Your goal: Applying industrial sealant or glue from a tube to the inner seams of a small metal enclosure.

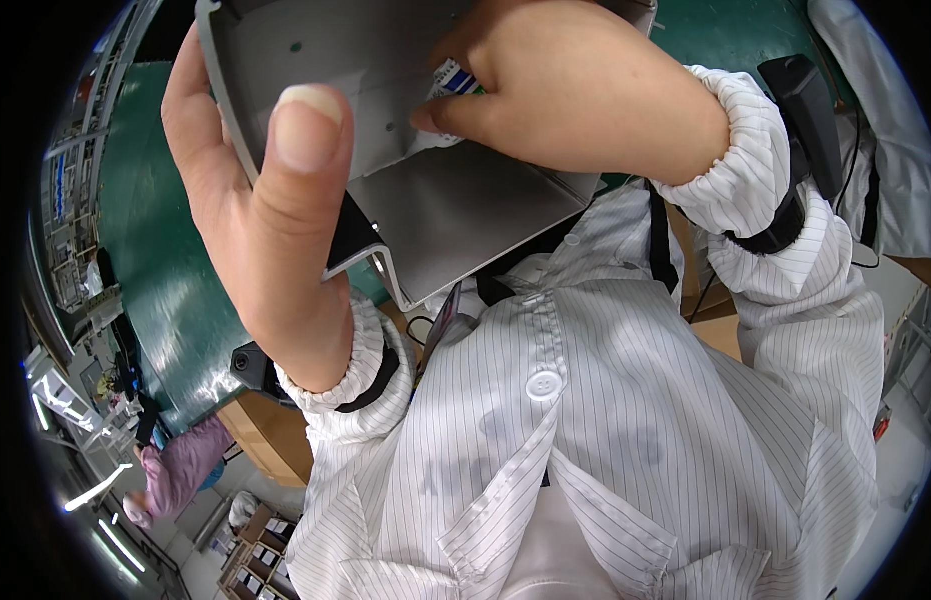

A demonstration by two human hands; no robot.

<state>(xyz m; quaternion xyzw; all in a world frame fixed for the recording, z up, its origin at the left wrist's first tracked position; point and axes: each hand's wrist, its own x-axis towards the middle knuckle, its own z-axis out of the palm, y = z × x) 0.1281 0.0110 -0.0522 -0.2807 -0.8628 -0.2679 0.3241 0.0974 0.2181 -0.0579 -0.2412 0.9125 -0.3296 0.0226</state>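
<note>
A grey metal housing [475, 220], open on the side toward me, is tilted up in front of my chest. My left hand [260, 205] grips its left edge, the thumb in front and the fingers behind. My right hand [575, 95] reaches inside the housing. Between its thumb and fingers is a small white packet [453, 82] with blue and green print, pinched close to the inner wall. Its lower part looks crumpled and white. Some of my right fingers are hidden behind the hand.
A green-topped workbench [155, 260] runs behind the housing and to the left. Cardboard boxes [270, 440] stand under it. Black devices are strapped at both my wrists. Far left, a person in pink [185, 465] is near shelves. Grey covering material [890, 130] hangs at the right.
</note>
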